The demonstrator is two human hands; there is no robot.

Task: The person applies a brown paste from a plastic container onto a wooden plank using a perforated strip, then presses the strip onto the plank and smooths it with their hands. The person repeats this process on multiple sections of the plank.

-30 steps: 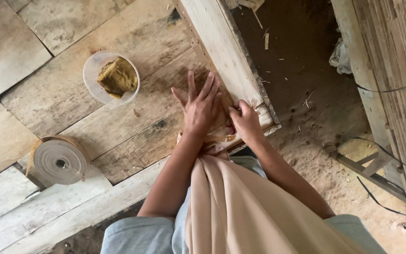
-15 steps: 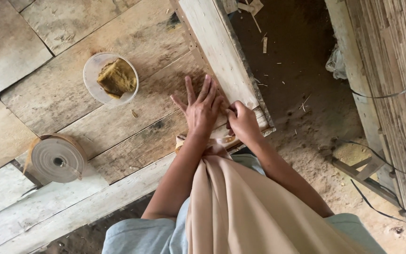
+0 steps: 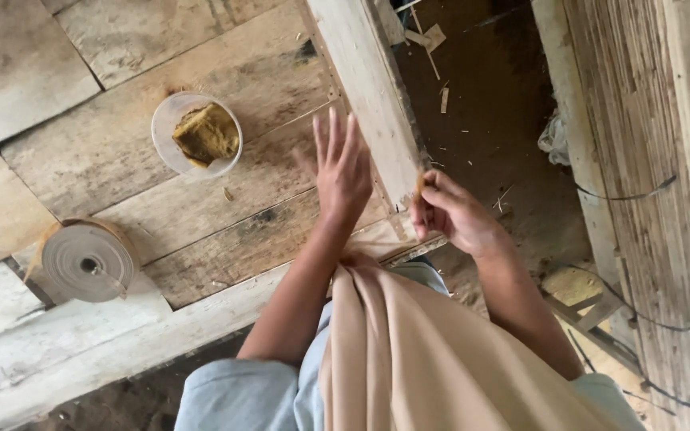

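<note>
Both hands have come apart since the earlier frame, when they were pressed together on one spot at the plank edge. Nearest the camera, a beige cloth (image 3: 441, 351) drapes over the lap, w/ light-blue sleeves either side. Right hand (image 3: 453, 214) is curled shut, pinching a thin tan strip (image 3: 419, 185) between thumb & fingertips, right at the end of the angled wooden beam (image 3: 365, 88). Left hand (image 3: 343, 168) is open flat, fingers spread, holding nothing, resting on or hovering just over the wooden planks (image 3: 201, 211); can't tell which. Risk, as I judge it: the strip is slim & gripped only at the tips, so a tug or twist could snap it or slip it out, dropping it into the dirt gap beside the beam. W/ the left palm off it, nothing steadies the piece. Rough plank edges could snag the strip or splinter a finger. Further off, a clear plastic cup (image 3: 196, 133) w/ a brownish lump sits near the left hand; a careless sweep could tip it. A tape roll (image 3: 85, 262) lies well apart at the left.
</note>
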